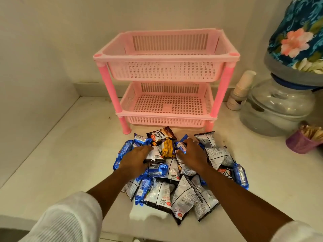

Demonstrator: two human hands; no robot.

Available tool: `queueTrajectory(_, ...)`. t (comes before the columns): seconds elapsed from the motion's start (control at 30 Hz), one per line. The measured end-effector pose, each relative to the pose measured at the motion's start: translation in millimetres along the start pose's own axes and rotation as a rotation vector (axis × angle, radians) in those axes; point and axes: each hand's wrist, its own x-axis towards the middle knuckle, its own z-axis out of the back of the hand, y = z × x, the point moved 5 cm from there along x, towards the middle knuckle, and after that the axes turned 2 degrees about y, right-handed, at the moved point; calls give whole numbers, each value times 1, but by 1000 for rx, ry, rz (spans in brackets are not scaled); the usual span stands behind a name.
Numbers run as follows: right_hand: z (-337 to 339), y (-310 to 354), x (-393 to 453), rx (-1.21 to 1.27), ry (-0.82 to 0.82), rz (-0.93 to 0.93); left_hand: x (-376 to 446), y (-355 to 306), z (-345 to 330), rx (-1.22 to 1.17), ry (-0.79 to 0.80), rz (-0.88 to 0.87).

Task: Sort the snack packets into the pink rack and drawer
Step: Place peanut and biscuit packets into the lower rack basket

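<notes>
While the two-tier pink slatted plastic rack (166, 75) stands unfilled against the wall, the heap of blue and silver foil snack packets (174, 175) lies on the white counter (61, 154) just before it. Left hand (138, 159) rests spread and flat; right hand (192, 152) pinches one small blue packet (180, 145). Lifting one kind at a time would likely keep tiers tidy.

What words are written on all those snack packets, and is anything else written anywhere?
"SALTED PEANUTS" on the dark brown packet nearest the pink plastic rack, upside down.
"SALTED PEANUTS" on the silver-and-black packet at the front of the pile.
"PEANUTS" on the silver packet mid-pile.
"TED", cut off, on the dark packet at right.
Blue wrappers, yellow packet, fine print: too blurred.
</notes>
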Motion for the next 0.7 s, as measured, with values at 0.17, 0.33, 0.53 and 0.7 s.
queueTrajectory(0.17, 6, 3, -3, 89, -95, -45, 11, 3, 12, -26, -142, -88)
queueTrajectory(0.33, 18, 9, 0, 265, -165, -57, 23, 16, 43, -88, -240, -184)
queueTrajectory(0.53, 25, 30, 8, 508, -222, -94, 51, 31, 78, -361, -234, -135)
queueTrajectory(0.7, 25, 61, 17, 708, -257, -78, 74, 46, 96, -757, -256, -12)
